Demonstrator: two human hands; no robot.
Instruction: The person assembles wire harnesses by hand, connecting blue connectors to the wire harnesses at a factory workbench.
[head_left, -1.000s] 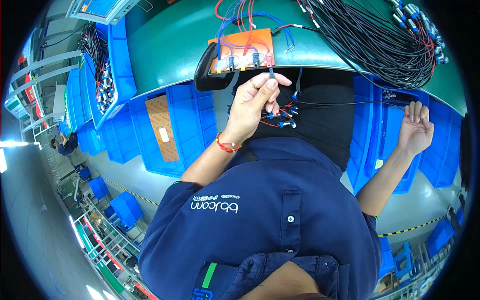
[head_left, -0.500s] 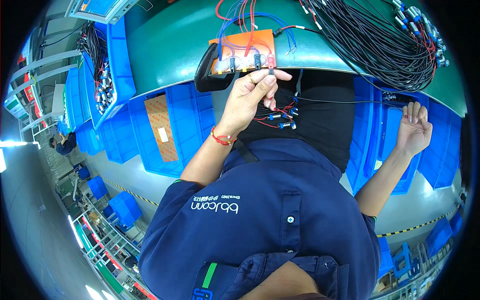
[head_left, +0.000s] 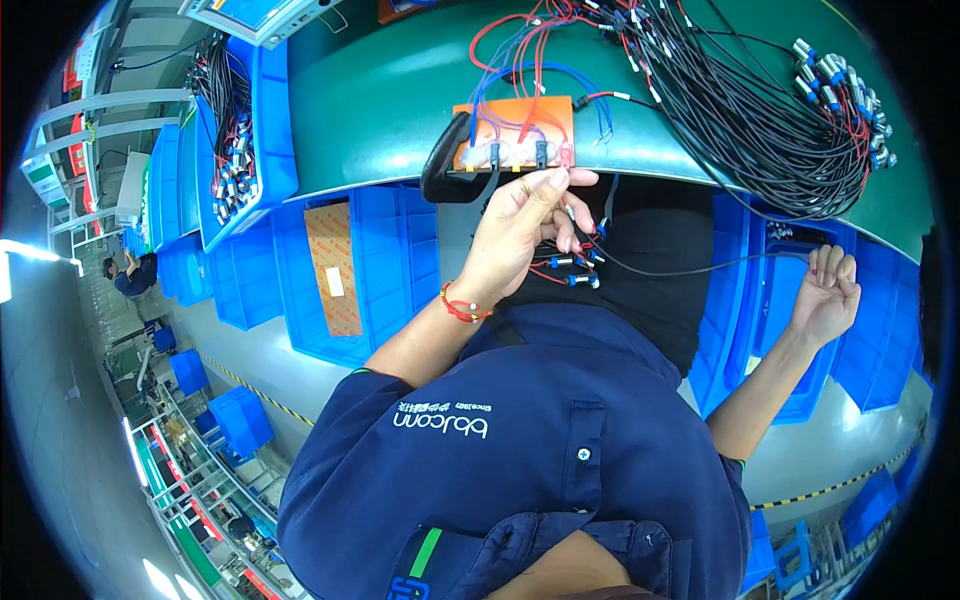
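My left hand (head_left: 528, 222) is at the table's front edge, thumb and forefinger pinched just below a small pink-red connector on an orange board (head_left: 540, 115). Its lower fingers curl round one end of a thin black cable (head_left: 690, 272). That cable sags across to the right, where my right hand (head_left: 828, 295) has its fingers closed on it. Small clips and red and blue wires (head_left: 530, 70) are fixed along the board. Beneath my left hand, several blue-and-silver connectors (head_left: 580, 280) on red and black leads lie against my dark trousers. My left fingers hide the cable's tip.
A thick bundle of black cables (head_left: 740, 130) with metal connectors covers the right of the green table (head_left: 370, 110). A black clamp (head_left: 440, 165) grips the board's left side. Blue bins (head_left: 375, 265) stand below the edge; another bin (head_left: 270, 150) holds cables at the left.
The cable between my hands has gone from nearly straight to sagging. My right hand has lowered slightly and moved a little inward. The whole view has shifted, with the board appearing lower and further right.
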